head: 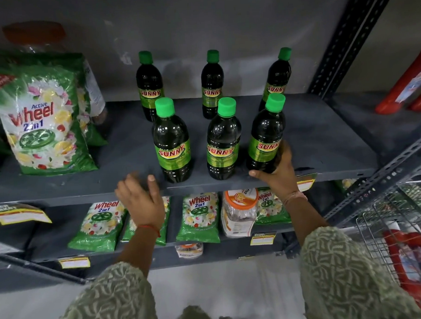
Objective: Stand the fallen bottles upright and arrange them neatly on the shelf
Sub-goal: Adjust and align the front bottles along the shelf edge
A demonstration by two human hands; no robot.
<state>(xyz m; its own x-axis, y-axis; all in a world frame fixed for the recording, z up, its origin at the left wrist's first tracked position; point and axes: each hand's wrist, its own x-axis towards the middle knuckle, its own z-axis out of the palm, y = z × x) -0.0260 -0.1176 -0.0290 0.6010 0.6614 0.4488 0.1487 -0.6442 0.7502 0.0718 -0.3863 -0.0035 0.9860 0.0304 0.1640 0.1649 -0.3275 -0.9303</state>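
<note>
Several dark bottles with green caps and "Sunny" labels stand upright on the grey metal shelf (324, 140) in two rows of three. The back row: left (149, 87), middle (212, 85), right (276, 79). The front row: left (171, 141), middle (223, 140), right (265, 135). My right hand (277, 173) wraps the base of the front right bottle, thumb under it at the shelf's front edge. My left hand (140, 198) hovers open at the shelf edge, just left of the front left bottle, touching nothing I can see.
A large "Wheel" detergent bag (43, 118) leans at the shelf's left end. On the lower shelf lie smaller Wheel packets (197, 217) and a plastic jar (239, 211). A perforated upright post (351, 37) bounds the right side. A wire basket (396, 238) with red packs is at lower right.
</note>
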